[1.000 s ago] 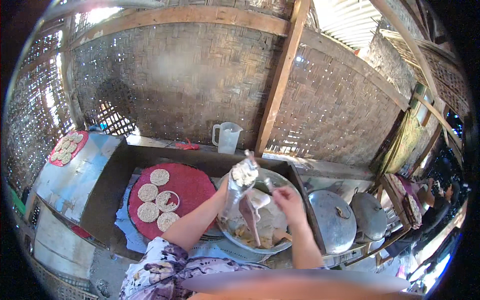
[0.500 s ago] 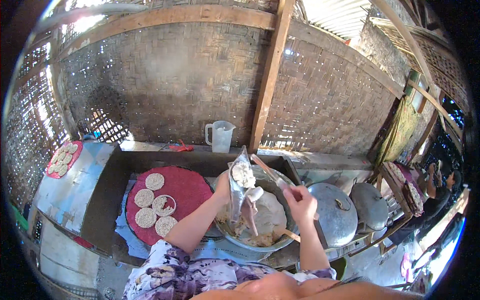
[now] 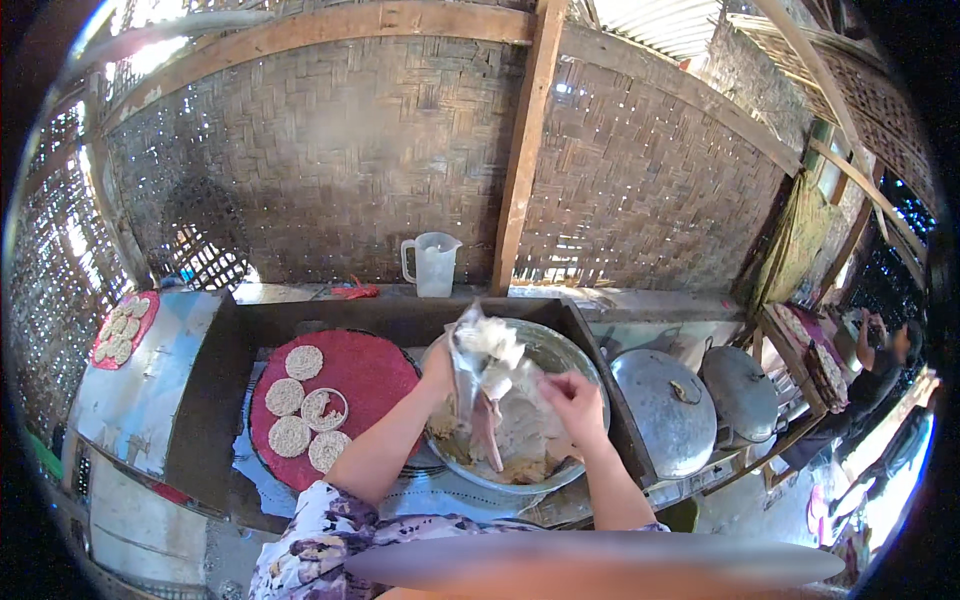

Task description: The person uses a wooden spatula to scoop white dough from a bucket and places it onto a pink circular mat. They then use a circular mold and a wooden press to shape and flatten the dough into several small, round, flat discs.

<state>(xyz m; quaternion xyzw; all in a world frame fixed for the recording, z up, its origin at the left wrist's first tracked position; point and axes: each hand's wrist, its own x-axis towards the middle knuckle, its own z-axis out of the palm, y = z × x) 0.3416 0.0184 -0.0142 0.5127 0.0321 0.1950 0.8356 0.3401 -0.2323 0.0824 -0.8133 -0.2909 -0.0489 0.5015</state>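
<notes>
Over a wide metal basin [image 3: 594,385] my left hand [image 3: 438,368] grips a clear plastic piping bag [image 3: 464,375] held open at the top. Pale sticky dough [image 3: 492,342] fills its mouth, and a pinkish tip [image 3: 486,440] hangs down over the basin. To the right of the bag, my right hand [image 3: 578,402] is closed round a spatula, smeared by motion, whose blade is at the dough. Below both hands lies more pale dough [image 3: 530,435], with browner patches near the front.
Left of the basin, a round red cloth [image 3: 385,385] bears several pale stringy discs [image 3: 285,397] and a white ring [image 3: 325,409] partly filled. Behind stands a clear jug [image 3: 435,265]. At right are lidded metal pots [image 3: 662,412]. A person in dark clothes [image 3: 880,375] is at far right.
My right hand has moved slightly left and down, bringing the spatula from above the basin to the bag's mouth. More dough now heaps at the bag's opening.
</notes>
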